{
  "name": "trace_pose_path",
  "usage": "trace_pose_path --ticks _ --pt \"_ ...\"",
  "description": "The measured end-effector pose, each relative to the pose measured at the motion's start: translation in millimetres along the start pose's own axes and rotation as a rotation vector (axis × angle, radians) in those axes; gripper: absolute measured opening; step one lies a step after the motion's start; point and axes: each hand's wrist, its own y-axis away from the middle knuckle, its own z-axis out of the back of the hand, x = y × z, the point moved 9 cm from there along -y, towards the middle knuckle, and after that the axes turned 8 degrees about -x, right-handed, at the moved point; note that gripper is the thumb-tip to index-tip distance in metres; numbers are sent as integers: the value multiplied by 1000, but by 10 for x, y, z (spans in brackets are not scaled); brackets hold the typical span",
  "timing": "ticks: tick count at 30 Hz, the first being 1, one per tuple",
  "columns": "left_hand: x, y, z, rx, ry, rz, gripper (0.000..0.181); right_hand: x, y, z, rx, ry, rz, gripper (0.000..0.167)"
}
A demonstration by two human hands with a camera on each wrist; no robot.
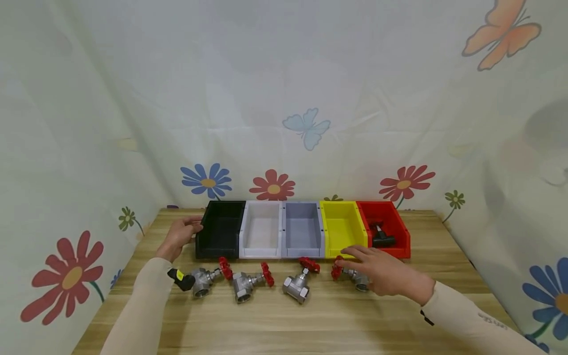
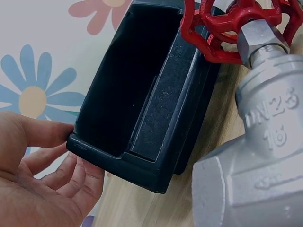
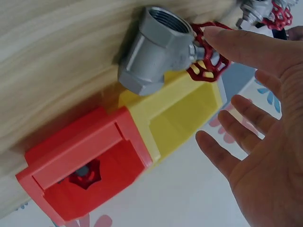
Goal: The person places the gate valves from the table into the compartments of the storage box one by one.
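Observation:
My left hand [image 1: 179,235] touches the outer left side of the black bin [image 2: 156,172], its thumb at the bin's corner and its fingers loosely bent beside the wall. My right hand [image 1: 390,273] hovers spread over the rightmost metal valve [image 3: 158,52]. In the right wrist view, the thumb overlaps that valve's red handwheel [image 3: 208,61]; whether it touches cannot be told. The other fingers are apart and hold nothing. Left of it lie three more valves with red handwheels: one left valve [image 1: 201,282], a second valve [image 1: 244,286] and a middle valve [image 1: 297,286].
The black bin stands in a row with a white bin [image 1: 262,252], a grey-blue bin [image 1: 303,252], a yellow bin [image 1: 343,236] and a red bin [image 1: 401,249]. A black-handled part [image 1: 383,240] lies in the red bin. A flowered curtain [image 1: 284,74] hangs behind the wooden table [image 1: 266,330].

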Motion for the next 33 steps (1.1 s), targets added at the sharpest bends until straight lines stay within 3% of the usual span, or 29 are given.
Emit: trace_pose_path --ticks 6,20,33 --pt "18 20 -4 0 -2 -2 49 28 -4 -101 -18 20 45 86" --pt "0 32 -3 -7 2 3 48 -36 17 -269 43 92 23 90" --pt "-8 31 -3 -12 5 12 48 -76 -3 -347 0 110 52 96"
